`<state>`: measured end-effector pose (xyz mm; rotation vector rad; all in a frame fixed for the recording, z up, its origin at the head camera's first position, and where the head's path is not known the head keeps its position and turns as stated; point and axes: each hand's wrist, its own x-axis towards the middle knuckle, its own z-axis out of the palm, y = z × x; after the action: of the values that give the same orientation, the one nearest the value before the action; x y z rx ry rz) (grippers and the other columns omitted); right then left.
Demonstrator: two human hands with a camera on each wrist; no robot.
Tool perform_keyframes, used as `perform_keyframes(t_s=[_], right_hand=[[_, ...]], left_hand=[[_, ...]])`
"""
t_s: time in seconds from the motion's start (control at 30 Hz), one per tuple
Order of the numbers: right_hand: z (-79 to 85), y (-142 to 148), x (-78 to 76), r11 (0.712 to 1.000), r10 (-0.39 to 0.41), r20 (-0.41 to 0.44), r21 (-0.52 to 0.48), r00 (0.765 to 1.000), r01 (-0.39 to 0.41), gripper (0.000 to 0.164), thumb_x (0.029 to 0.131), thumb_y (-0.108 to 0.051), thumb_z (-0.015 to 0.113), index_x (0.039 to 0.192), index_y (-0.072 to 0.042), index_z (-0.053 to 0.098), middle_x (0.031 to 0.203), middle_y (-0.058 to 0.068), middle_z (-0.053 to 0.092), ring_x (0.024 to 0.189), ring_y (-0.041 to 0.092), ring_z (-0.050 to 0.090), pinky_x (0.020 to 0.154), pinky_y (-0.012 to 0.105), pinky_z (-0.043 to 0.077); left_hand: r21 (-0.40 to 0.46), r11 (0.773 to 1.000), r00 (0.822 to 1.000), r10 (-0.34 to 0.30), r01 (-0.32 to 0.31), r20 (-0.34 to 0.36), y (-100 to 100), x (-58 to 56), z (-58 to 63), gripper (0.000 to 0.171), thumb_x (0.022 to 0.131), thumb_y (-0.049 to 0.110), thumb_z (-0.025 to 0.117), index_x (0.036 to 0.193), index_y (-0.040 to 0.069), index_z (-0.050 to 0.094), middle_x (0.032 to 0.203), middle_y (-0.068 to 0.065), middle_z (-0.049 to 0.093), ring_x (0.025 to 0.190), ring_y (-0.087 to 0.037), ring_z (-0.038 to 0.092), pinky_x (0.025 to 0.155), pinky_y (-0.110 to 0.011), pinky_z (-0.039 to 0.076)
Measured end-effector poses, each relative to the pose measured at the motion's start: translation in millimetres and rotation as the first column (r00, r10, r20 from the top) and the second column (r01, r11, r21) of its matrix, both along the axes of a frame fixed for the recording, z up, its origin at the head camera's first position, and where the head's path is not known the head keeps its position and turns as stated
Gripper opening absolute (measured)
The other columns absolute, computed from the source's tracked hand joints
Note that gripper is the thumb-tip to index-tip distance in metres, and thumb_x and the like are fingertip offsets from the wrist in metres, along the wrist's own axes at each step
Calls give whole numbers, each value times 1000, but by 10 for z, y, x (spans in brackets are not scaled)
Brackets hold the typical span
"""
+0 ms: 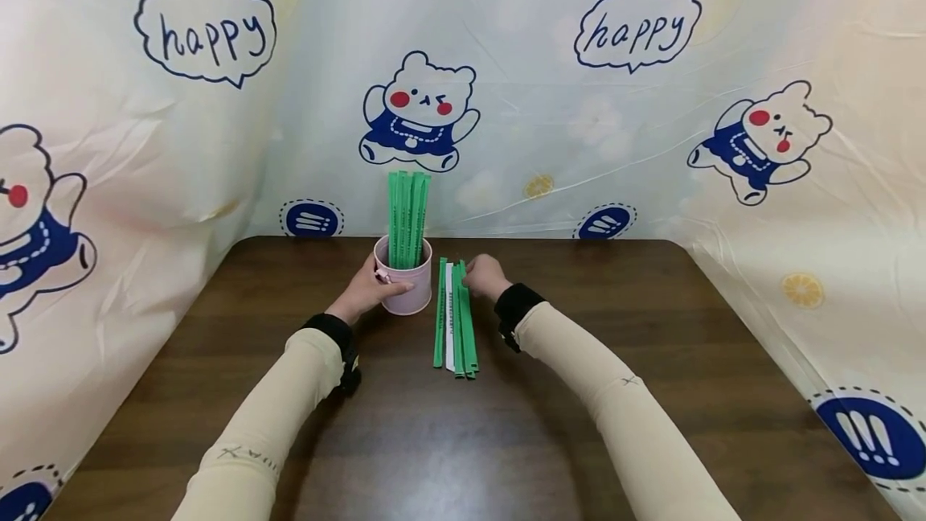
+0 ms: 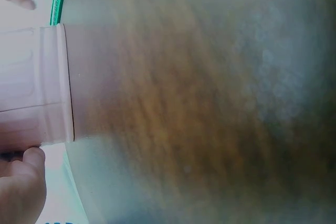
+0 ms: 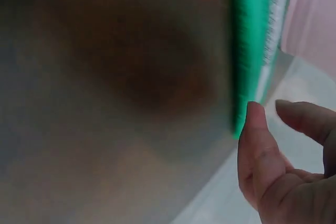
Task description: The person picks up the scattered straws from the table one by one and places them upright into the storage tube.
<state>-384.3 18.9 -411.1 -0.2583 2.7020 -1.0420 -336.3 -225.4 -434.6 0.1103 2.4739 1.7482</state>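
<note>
A pink bucket stands upright on the table, with several long, flat green-wrapped sticks upright in it. My left hand grips the bucket's left side, thumb across its front; the left wrist view shows that thumb against the wall. Just right of the bucket lies a row of similar green sticks, printed with small text, one showing a white side. My right hand is at the row's far right end. In the right wrist view its thumb and fingers are apart, close by the green sticks.
The brown wooden table extends to both sides and towards me. Behind and beside it hangs a pale curtain printed with bears and speech bubbles.
</note>
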Motion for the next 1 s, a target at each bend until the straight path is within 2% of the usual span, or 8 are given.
perform_keyframes(t_s=[0.1,0.13,0.2,0.6,0.77,0.87,0.93,1.0], right_hand=[[-124,22,7,1000,-11,22,11,1000,11,44,91,6,57,55,-7,38,54,-4,27,45,11,47,52,21,46],[-152,24,6,1000,-11,24,15,1000,11,50,91,7,57,54,-12,29,52,-5,20,43,11,45,51,21,46],[-198,23,2,1000,-20,25,4,999,20,56,91,6,57,51,-16,26,50,-7,18,42,11,46,50,22,48],[-177,-36,56,999,-19,22,-26,1000,19,57,94,4,58,53,-16,23,51,-5,15,40,13,40,49,23,44],[-174,-65,53,999,-32,28,-32,999,33,57,91,9,55,52,-18,22,51,-6,17,40,12,38,49,24,45],[-194,-64,25,997,-50,66,-49,997,54,55,91,10,54,54,-17,24,52,-5,19,44,13,40,51,25,48],[-188,-46,11,993,-67,92,-96,993,76,45,91,10,55,56,-11,36,54,-2,30,51,15,46,56,28,55],[-153,-10,3,983,-83,127,-149,988,102,22,92,10,57,72,1,57,66,5,50,64,21,59,66,34,62]], left_hand=[[12,1000,1000,-1,1,12,6,-10,-19,104,90,23,78,165,18,5,168,-19,24,151,-41,30,126,-64,22],[12,1000,1000,-1,1,14,8,-13,-25,104,90,23,78,165,18,6,168,-19,24,151,-40,30,126,-64,23],[8,1000,1000,-5,5,11,4,-18,-35,105,90,23,78,165,18,4,168,-20,23,151,-41,30,126,-64,23],[-11,1000,1000,4,-4,15,7,-15,4,104,90,25,78,165,17,6,167,-19,25,151,-40,30,126,-63,23],[-3,1000,1000,-3,3,11,12,-26,-4,104,91,22,78,165,17,5,168,-19,24,151,-40,30,127,-63,23],[10,1000,1000,-9,9,7,14,-31,-23,105,90,22,78,165,17,5,168,-20,24,152,-40,29,127,-63,22],[2,1000,1000,-13,13,1,12,-22,-24,105,91,22,77,165,17,3,168,-21,24,151,-41,30,126,-64,23],[-3,1000,1000,-10,10,-5,2,-10,-20,104,91,23,77,165,16,4,167,-21,24,151,-41,30,126,-64,23]])
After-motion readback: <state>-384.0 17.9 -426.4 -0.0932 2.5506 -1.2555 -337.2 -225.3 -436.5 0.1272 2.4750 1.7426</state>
